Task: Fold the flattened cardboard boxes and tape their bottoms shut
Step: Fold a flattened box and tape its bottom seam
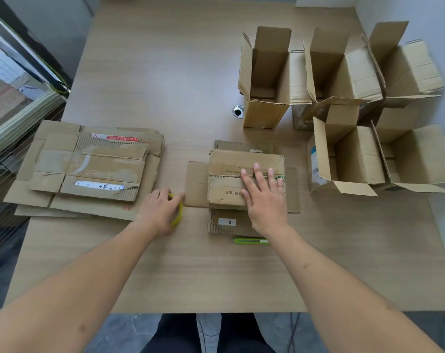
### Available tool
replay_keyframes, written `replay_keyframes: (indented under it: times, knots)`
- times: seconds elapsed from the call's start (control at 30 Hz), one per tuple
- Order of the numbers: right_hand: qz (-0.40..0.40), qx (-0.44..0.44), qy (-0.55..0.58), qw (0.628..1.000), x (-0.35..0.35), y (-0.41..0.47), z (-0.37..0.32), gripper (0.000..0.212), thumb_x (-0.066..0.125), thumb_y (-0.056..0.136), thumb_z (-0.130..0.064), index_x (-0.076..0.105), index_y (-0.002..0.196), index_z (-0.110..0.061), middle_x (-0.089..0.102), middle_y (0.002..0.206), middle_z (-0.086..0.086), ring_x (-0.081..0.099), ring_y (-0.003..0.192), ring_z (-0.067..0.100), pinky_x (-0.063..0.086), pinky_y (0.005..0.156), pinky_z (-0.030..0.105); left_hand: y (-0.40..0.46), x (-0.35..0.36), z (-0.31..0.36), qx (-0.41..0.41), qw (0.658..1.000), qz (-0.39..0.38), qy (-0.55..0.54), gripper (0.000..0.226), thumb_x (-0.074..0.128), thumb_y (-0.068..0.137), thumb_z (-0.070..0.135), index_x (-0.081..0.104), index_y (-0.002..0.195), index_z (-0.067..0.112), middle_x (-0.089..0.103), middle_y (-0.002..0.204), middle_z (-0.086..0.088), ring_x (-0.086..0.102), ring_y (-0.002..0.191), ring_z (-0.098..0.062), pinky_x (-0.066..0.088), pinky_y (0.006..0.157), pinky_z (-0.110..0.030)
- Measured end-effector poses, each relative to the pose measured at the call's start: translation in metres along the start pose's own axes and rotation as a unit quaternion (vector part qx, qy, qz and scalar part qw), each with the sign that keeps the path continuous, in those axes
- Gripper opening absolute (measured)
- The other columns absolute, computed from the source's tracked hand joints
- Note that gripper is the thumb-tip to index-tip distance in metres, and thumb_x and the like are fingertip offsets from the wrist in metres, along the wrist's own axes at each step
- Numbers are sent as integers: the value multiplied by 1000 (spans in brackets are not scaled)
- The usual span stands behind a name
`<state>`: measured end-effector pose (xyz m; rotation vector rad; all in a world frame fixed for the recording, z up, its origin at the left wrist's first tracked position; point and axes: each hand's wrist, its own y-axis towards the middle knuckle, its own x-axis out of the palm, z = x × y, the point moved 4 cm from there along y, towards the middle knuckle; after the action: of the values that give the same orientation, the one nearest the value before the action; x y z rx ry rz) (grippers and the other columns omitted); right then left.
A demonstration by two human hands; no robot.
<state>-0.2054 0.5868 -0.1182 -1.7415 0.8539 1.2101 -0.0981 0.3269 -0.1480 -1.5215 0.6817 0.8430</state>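
A small cardboard box [231,174] stands bottom-up in the middle of the table, its two bottom flaps folded shut along a centre seam. My right hand [264,197] presses flat on those flaps with its fingers spread. Just left of the box, my left hand [160,210] curls round a roll of tape [178,215] with a yellow-green rim that rests on the table. A stack of flattened cardboard boxes [89,169] lies at the left.
Several folded boxes [343,103] stand open-topped at the back right. A green utility knife [252,241] lies near my right wrist. A round cable hole [238,110] sits in the wooden table [190,271]. The table's front edge is near my legs.
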Motion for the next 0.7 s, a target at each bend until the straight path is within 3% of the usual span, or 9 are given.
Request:
replay_keyframes:
  times: [0.1, 0.2, 0.3, 0.43, 0.53, 0.7]
  knots:
    - [-5, 16, -6, 1000, 0, -3, -4, 54, 17, 109, -48, 7, 162, -42, -1, 172, -7, -3, 158, 31, -1, 127, 48, 1, -8, -2, -22, 991, 60, -114, 106, 81, 66, 46, 33, 157, 22, 43, 143, -10, 45, 131, -36, 42, 108, -43]
    - [-16, 29, 6, 999, 0, -6, -9, 53, 18, 110, -46, 7, 162, -43, -4, 171, -8, -5, 158, 30, -2, 127, 47, -4, -33, -6, -31, 937, 172, -304, 108, 74, 55, 52, 41, 150, 10, 52, 136, -13, 51, 123, -37, 43, 105, -44]
    - [-36, 31, 20, 999, -1, -11, -14, 53, 21, 110, -47, 6, 161, -44, -6, 171, -10, -7, 158, 28, -4, 127, 45, -7, -59, -7, 19, 886, 212, -413, 103, 76, 59, 52, 38, 147, 14, 53, 130, -7, 50, 119, -27, 44, 104, -42]
    - [-35, 30, 30, 999, 0, -25, -28, 54, 26, 109, -49, 10, 161, -44, -3, 171, -10, -4, 158, 28, -1, 127, 44, -11, -93, 10, 128, 872, 220, -417, 91, 77, 62, 52, 44, 139, 16, 54, 120, 1, 52, 111, -17, 44, 98, -33]
    - [-27, 23, 50, 998, 1, -26, -28, 55, 30, 108, -50, 14, 161, -43, 1, 171, -10, -1, 158, 29, -1, 126, 43, -11, -107, 33, 192, 881, 220, -372, 91, 80, 62, 46, 49, 141, 12, 52, 124, 0, 52, 114, -17, 47, 103, -36]
    - [-15, -14, 81, 997, 0, -4, -19, 57, 34, 107, -52, 20, 160, -41, 5, 171, -10, -1, 158, 29, -1, 126, 42, -4, -103, 59, 183, 895, 219, -343, 98, 72, 61, 55, 51, 148, 14, 44, 136, -1, 51, 126, -18, 47, 109, -35]
